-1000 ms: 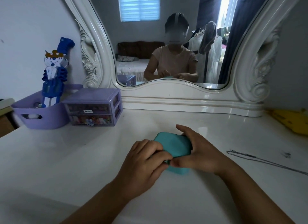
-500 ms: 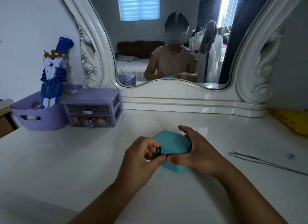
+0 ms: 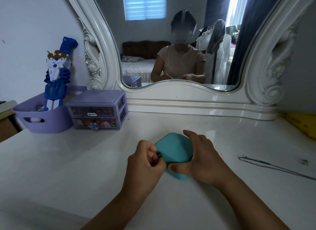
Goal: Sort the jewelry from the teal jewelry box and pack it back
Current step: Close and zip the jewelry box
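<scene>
On the white dressing table (image 3: 85, 161), her right hand (image 3: 200, 159) grips the closed teal jewelry box (image 3: 174, 149). Her left hand (image 3: 145, 163), fingers curled, pinches its small dark zipper pull (image 3: 159, 155). A thin chain (image 3: 273, 166) lies well apart.

A bedroom at home, seen from a dressing table.

Beyond the right hand (image 3: 203, 158) a carved white mirror (image 3: 179, 41) is set on the glossy white table (image 3: 68, 170), and in it a made bed, a blinded window, dark curtains and hung clothes are reflected. Far to the left of the left hand (image 3: 145, 163) a lilac drawer unit (image 3: 97, 110) and a lilac basket (image 3: 42, 116) holding a blue toy figure (image 3: 57, 72) are kept. A thin chain (image 3: 273, 166) is laid out to the right.
</scene>
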